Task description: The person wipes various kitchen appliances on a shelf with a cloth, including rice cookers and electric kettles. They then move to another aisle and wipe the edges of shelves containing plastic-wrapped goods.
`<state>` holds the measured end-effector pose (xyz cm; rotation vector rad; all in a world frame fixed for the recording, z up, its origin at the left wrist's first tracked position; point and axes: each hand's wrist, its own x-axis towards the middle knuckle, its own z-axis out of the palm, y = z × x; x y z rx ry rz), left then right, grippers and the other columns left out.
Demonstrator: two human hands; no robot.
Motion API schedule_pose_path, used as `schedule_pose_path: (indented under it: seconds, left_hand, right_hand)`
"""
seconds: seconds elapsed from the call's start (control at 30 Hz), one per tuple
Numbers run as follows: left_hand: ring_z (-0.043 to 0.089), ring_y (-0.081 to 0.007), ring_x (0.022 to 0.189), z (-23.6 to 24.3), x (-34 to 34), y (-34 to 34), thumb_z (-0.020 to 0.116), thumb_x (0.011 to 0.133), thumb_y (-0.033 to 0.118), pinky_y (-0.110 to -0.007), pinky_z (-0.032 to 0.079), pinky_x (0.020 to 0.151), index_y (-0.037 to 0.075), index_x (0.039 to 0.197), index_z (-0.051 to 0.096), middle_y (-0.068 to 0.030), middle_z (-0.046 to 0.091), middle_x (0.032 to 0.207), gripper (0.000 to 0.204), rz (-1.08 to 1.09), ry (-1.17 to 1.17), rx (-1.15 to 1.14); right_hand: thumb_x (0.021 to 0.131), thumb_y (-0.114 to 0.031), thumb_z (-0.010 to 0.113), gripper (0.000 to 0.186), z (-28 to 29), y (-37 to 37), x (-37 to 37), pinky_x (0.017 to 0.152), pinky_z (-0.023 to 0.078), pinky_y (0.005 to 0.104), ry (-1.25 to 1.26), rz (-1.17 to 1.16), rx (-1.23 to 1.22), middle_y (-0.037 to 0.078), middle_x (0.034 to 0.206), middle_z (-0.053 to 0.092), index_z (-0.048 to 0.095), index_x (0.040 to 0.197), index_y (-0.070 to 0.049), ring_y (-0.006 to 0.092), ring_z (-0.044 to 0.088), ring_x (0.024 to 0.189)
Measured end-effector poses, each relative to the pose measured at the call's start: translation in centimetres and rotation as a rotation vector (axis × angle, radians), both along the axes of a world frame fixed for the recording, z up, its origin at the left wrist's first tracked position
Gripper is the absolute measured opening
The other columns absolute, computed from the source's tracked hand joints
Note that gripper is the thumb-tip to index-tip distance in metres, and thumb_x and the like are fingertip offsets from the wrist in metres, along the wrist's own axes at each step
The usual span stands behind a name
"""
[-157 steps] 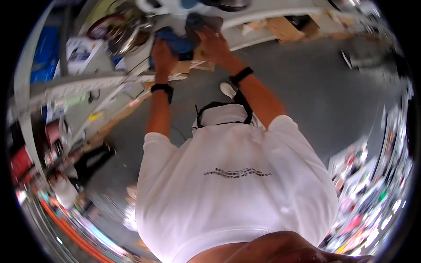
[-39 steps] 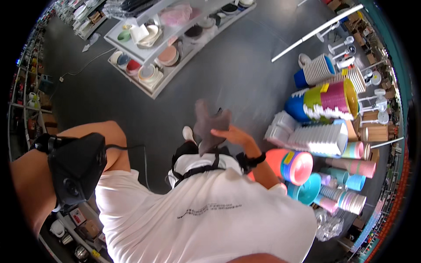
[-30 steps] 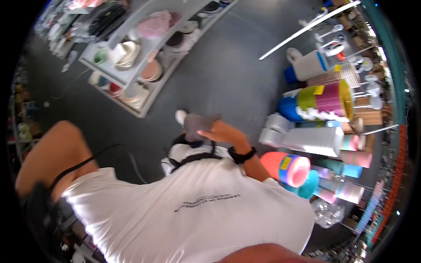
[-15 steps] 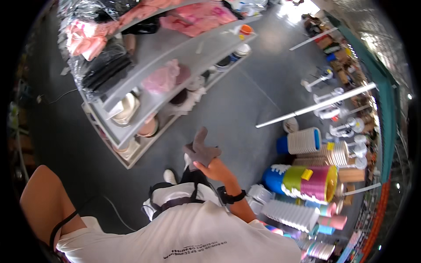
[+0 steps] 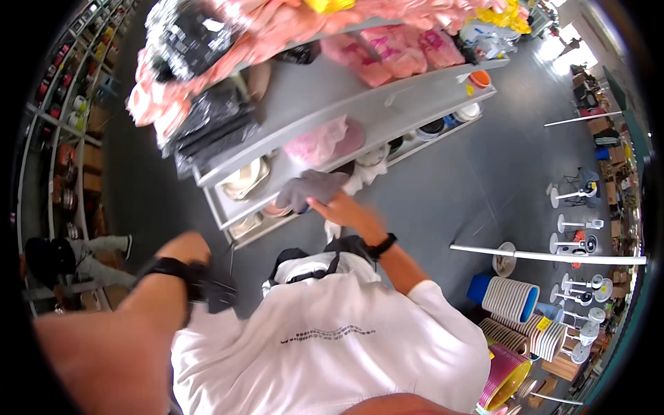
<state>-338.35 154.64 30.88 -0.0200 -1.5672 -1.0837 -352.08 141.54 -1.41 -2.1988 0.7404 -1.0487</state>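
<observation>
My right hand (image 5: 335,211) is closed on a soft grey glove-like cloth (image 5: 311,187), held in front of the grey shelf rack (image 5: 311,104). My left hand (image 5: 187,249) is raised at the left, below the rack, with a black wrist strap and device (image 5: 207,283) on that arm; its fingers are turned away and blurred. Near the grey cloth, the rack's lower shelves carry pink bagged items (image 5: 321,142) and cream dishes (image 5: 242,180). Its top holds pink cloth goods (image 5: 159,100) and black plastic-wrapped bundles (image 5: 207,121).
Long shelving (image 5: 86,166) runs along the left, with a co-worker (image 5: 97,263) in dark top and grey trousers. At the right are a white pole (image 5: 553,256), stacked bins (image 5: 512,297), white fans (image 5: 581,242) and boxes along the edge.
I have turned and moved closer to the rack, which now fills more of the upper middle. My left arm has swung up and rightward; the grey cloth is higher, still in my right hand.
</observation>
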Motion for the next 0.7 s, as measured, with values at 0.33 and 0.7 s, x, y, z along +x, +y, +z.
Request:
schedule_pose_path:
  seconds: [0.33,0.7]
  left_hand:
    - [0.056,-0.0314,0.11,-1.5,-2.5,-7.3,0.059,0.093,0.033,-0.046,0.047,0.094,0.012,0.113,0.06,-0.0124,0.052,0.117,0.029,0.055,0.164,0.033]
    - [0.06,-0.0279,0.107,-1.7,2.1,-8.8,0.054,0.094,0.027,-0.047,0.047,0.094,0.01,0.108,0.063,-0.011,0.059,0.112,0.024,0.109,0.203,-0.385]
  right_hand:
    - [0.089,-0.03,0.054,0.047,-8.1,-14.0,8.2,0.106,0.029,0.053,0.276,0.096,-0.202,0.024,0.13,0.052,0.054,0.129,-0.004,0.0417,0.046,0.122]
    - [0.085,-0.058,0.056,0.064,-10.3,-25.5,1.9,0.108,0.02,0.0596,0.789,-0.085,-0.194,0.027,0.124,0.057,0.063,0.12,-0.005,0.0402,0.05,0.121]
